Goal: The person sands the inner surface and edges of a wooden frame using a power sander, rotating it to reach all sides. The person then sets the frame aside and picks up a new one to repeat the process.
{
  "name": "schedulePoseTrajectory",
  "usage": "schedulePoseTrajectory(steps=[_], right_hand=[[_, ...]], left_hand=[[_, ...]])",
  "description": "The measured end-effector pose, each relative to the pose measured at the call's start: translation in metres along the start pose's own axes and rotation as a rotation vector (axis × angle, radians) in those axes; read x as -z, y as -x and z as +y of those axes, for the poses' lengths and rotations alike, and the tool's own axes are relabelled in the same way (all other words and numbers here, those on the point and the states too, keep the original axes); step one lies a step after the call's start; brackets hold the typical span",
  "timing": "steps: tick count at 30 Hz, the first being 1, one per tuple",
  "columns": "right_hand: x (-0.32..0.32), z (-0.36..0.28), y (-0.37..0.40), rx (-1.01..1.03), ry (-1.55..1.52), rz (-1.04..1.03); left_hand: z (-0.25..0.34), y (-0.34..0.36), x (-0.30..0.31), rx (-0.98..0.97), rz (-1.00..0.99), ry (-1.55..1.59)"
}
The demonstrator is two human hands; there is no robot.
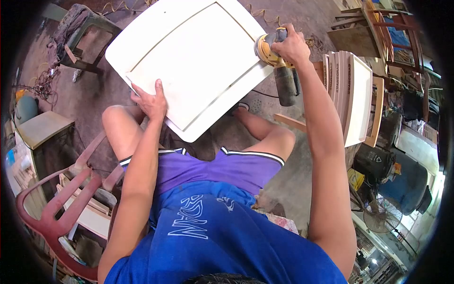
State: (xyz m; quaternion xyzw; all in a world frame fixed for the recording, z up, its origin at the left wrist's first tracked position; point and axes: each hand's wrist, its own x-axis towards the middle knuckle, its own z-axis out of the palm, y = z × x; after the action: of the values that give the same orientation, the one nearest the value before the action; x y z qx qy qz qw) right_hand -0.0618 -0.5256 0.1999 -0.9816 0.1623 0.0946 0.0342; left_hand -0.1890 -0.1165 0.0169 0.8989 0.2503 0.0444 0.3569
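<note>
My right hand [292, 46] is wrapped round the top of a yellow and black power sander [267, 49], which has a dark dust canister hanging below it. The sander's pad edge meets the right edge of a large white panel [189, 61] with rounded corners. A thin rectangular groove line runs inside the panel's border. At the panel's lower left edge, my left hand [152, 100] grips the rim, thumb on top and raised; its other fingers are partly out of sight.
A stack of pale curved panels [357, 99] stands at the right. A dark stool [82, 38] is at the upper left, a red plastic chair [61, 213] at the lower left. Blue barrel [402, 175] and fan [382, 215] stand lower right. Cables lie on the floor.
</note>
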Motion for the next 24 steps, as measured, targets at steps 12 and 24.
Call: schedulePoseTrajectory(steps=[12, 24], right_hand=[[-0.020, -0.068, 0.130, 0.214, -0.038, -0.041], [-0.018, -0.079, 0.134, 0.165, -0.093, -0.095]], left_hand=[[-0.001, 0.000, -0.008, 0.051, 0.009, 0.004], [0.008, 0.000, -0.002, 0.073, 0.019, 0.032]])
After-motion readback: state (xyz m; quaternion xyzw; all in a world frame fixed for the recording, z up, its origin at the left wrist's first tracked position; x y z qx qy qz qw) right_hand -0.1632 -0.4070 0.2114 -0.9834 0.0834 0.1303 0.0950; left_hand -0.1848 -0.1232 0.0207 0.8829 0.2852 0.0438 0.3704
